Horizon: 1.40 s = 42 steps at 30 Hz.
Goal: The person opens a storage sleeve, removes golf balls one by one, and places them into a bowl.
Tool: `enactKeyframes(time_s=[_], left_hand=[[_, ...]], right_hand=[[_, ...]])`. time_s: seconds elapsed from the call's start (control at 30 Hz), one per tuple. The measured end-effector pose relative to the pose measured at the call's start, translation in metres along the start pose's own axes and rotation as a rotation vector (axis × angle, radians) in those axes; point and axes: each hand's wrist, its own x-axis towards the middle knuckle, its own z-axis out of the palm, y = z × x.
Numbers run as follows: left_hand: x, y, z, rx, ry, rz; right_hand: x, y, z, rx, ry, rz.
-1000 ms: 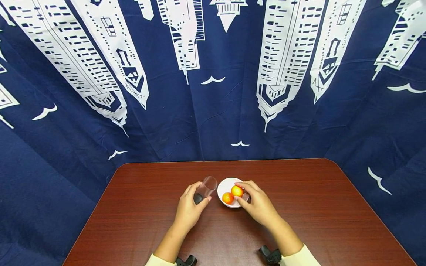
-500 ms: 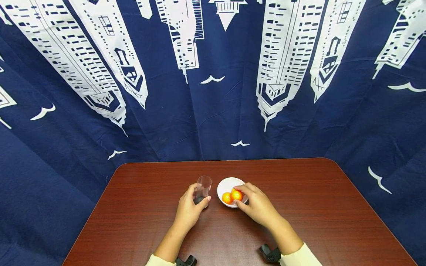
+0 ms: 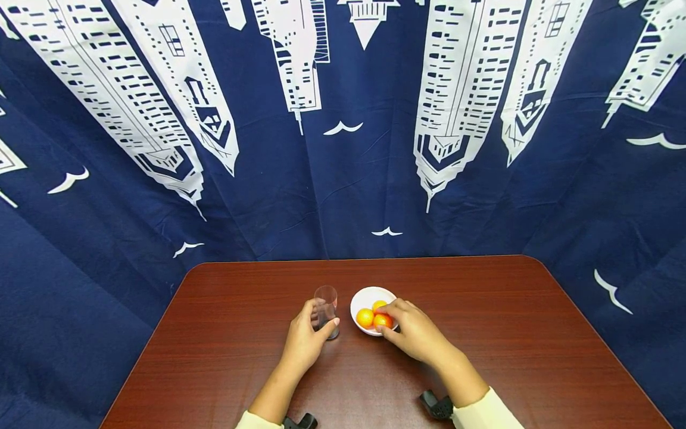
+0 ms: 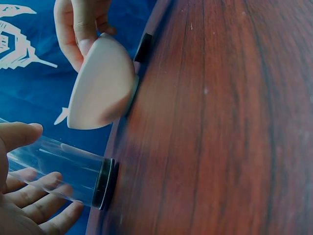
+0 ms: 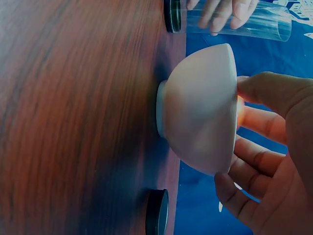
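A clear tube (image 3: 326,298) with a black base stands on the table, leaning slightly in the head view. My left hand (image 3: 306,338) is around it, thumb on one side and fingers on the other; in the left wrist view the fingers show through the tube wall (image 4: 73,161). To its right is a white bowl (image 3: 360,297) holding small orange balls (image 3: 365,318), perhaps fruit. My right hand (image 3: 415,328) reaches over the bowl's right rim and pinches one orange ball (image 3: 383,322) between thumb and fingers. Another ball (image 3: 379,306) lies behind it. Some fingertips touch the bowl's rim.
A black round lid (image 5: 157,211) lies on the wooden table (image 3: 257,322) beside the bowl, hidden under my right hand in the head view. A blue curtain (image 3: 348,179) with white printed buildings hangs behind the table's far edge.
The tube has gone from tilted toward the bowl to nearly upright, its base shifting toward me. My right fingers have moved the pinched ball slightly toward me, and a third ball shows.
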Motion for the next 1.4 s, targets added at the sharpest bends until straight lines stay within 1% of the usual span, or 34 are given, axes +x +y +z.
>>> enactKeyframes(time_s=[0.13, 0.17, 0.37, 0.43, 0.6, 0.83, 0.9, 1.0, 1.13, 1.23, 1.4], left_hand=[[0.000, -0.001, 0.001, -0.019, -0.008, -0.010], [0.000, -0.001, 0.001, -0.018, -0.008, -0.005], [-0.001, -0.001, 0.002, -0.039, -0.032, -0.001], [-0.001, -0.001, 0.003, -0.039, -0.041, -0.004], [-0.001, -0.003, 0.004, -0.013, -0.044, 0.012], [-0.001, -0.005, 0.005, -0.017, -0.061, -0.011], [-0.001, -0.004, 0.004, -0.020, -0.057, -0.011], [-0.001, -0.002, 0.002, -0.021, -0.027, -0.002], [0.001, 0.004, -0.002, -0.018, 0.009, 0.004], [0.002, 0.009, -0.006, -0.020, 0.020, 0.000], [0.002, 0.018, -0.013, -0.036, 0.035, 0.013]], right_hand=[[0.000, -0.001, 0.001, -0.001, -0.016, 0.022], [0.000, -0.002, 0.001, -0.003, -0.015, 0.032], [0.002, -0.004, 0.004, 0.007, 0.022, 0.072], [0.002, -0.004, 0.005, 0.007, 0.031, 0.076], [0.002, -0.003, 0.006, 0.001, 0.041, 0.082], [0.002, -0.002, 0.008, 0.009, 0.042, 0.087], [0.002, -0.002, 0.008, 0.014, 0.049, 0.084], [0.001, -0.001, 0.008, 0.036, 0.073, 0.081], [0.002, 0.000, 0.007, 0.085, 0.122, 0.094], [0.002, 0.001, 0.004, 0.114, 0.159, 0.100], [0.001, 0.003, -0.004, 0.155, 0.227, 0.069]])
